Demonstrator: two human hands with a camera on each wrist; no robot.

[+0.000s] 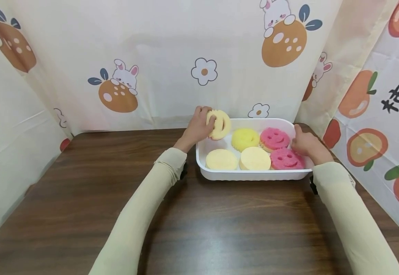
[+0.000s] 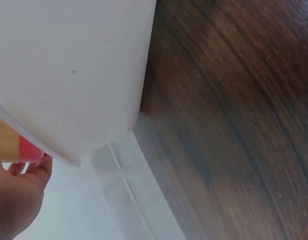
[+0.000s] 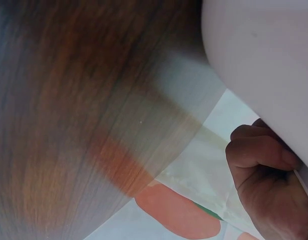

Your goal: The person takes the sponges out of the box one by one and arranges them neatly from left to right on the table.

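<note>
A white plastic tray (image 1: pixel 251 175) stands at the back right of a dark wooden table (image 1: pixel 82 198). In it lie a yellow smiley sponge (image 1: pixel 245 138), two pink smiley sponges (image 1: pixel 275 138) (image 1: pixel 286 159) and two pale round sponges (image 1: pixel 221 159) (image 1: pixel 254 158). My left hand (image 1: pixel 207 122) grips a pale yellow smiley sponge (image 1: pixel 221 124), held on edge over the tray's far left corner. My right hand (image 1: pixel 300 143) grips the tray's right rim, thumb over the edge. In the right wrist view its curled fingers (image 3: pixel 259 155) lie against the tray wall (image 3: pixel 264 60). The left wrist view shows the tray's outer wall (image 2: pixel 68 75).
Printed curtains (image 1: pixel 172 65) with rabbits and fruit close the table in at the back and on both sides. The tray stands close to the right curtain (image 1: pixel 374 114). Bare wood (image 2: pixel 234 125) stretches left of the tray and in front of it.
</note>
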